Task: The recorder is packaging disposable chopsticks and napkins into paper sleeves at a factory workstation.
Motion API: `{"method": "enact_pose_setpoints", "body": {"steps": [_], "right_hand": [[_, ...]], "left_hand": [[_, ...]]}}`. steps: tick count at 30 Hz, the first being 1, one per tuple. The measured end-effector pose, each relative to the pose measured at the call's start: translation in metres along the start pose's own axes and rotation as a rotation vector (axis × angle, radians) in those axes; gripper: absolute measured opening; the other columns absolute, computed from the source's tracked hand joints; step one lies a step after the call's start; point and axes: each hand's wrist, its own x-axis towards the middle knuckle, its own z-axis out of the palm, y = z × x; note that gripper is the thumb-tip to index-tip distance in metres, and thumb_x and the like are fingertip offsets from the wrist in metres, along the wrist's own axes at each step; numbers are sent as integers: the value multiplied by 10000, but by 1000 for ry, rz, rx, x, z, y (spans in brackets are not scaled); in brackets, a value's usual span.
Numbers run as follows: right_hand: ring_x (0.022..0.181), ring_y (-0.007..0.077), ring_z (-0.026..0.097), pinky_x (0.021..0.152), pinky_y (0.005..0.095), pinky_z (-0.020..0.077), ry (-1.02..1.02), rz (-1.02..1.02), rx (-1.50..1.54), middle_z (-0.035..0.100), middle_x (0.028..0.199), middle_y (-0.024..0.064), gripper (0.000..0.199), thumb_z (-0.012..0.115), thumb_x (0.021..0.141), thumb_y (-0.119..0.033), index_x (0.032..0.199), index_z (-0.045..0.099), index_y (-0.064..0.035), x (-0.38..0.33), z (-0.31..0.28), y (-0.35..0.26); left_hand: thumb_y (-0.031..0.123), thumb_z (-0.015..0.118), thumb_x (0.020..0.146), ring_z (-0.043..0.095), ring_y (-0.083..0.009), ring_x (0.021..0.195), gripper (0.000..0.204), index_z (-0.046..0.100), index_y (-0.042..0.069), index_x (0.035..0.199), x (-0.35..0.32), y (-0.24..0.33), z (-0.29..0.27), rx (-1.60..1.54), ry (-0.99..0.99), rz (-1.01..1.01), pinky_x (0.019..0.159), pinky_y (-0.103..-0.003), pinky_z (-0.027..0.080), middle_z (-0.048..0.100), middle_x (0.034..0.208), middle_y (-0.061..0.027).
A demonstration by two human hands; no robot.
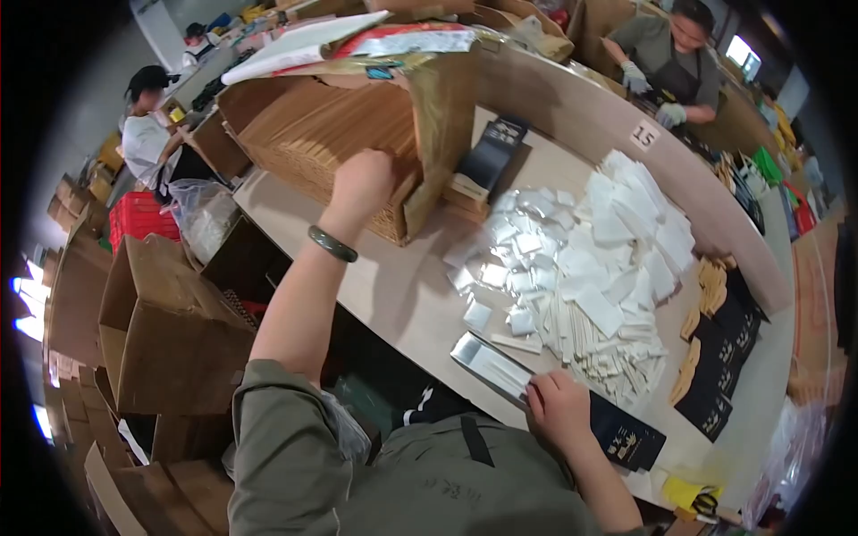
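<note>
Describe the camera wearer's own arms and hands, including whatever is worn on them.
The left hand and right hand are both ungloved. A smooth, rounded, dark bangle with a glossy surface circles the left wrist; the right wrist shows no band. The left arm's grey-green sleeve stops near the elbow. Too little of the right sleeve shows to describe it.

Noting a pale table (398, 290), backed along its far side by a raised board (545, 85). Supporting at upper left an open carton (451, 112) filled with brown cardboard pieces (313, 129), and just beside it a dark box (497, 147). Bearing centrally clear packets (529, 241), mixing at their edge with heaped white slips (617, 228) and narrow white strips (594, 344). Carrying at right overlapping black packs (719, 353) with tan ends. Showing at the near edge a long dark box (626, 433), partly open, exposing white contents.
</note>
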Motion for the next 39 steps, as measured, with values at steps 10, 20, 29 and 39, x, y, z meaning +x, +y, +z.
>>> {"method": "enact_pose_setpoints", "body": {"steps": [10, 20, 29, 39], "right_hand": [[749, 296, 633, 656, 387, 509, 129, -125, 54, 642, 841, 90, 65, 704, 816, -100, 846, 652, -74, -15, -15, -11], [913, 358, 602, 798, 431, 488, 102, -118, 44, 621, 1000, 163, 206, 765, 749, -130, 883, 641, -34, -31, -19, 0], [1235, 433, 496, 1025, 473, 437, -14, -12, 66, 480, 1378, 259, 355, 799, 728, -169, 943, 587, 18, -46, -9, 18], [1227, 395, 508, 997, 464, 452, -10, -46, 70, 538, 1315, 233, 365, 822, 692, -191, 909, 594, -7, -39, -1, 14]], "left_hand": [[139, 582, 825, 665, -413, 858, 195, 672, 6, 936, 10, -11, -9, 124, -154, 54, 746, -486, 541, 688, 872, -223], [70, 488, 940, 661, -307, 980, 248, 619, -7, 1137, -23, -17, -22, -242, 267, -140, 811, -406, 529, 674, 1027, -190], [39, 640, 944, 541, -61, 786, 76, 675, 13, 1006, -197, 11, 44, -1191, -666, -125, 722, -218, 459, 618, 841, 31], [-2, 742, 812, 654, -194, 851, 106, 688, 5, 902, -209, 158, 63, -948, -525, 372, 747, -285, 536, 633, 922, -88]]}}
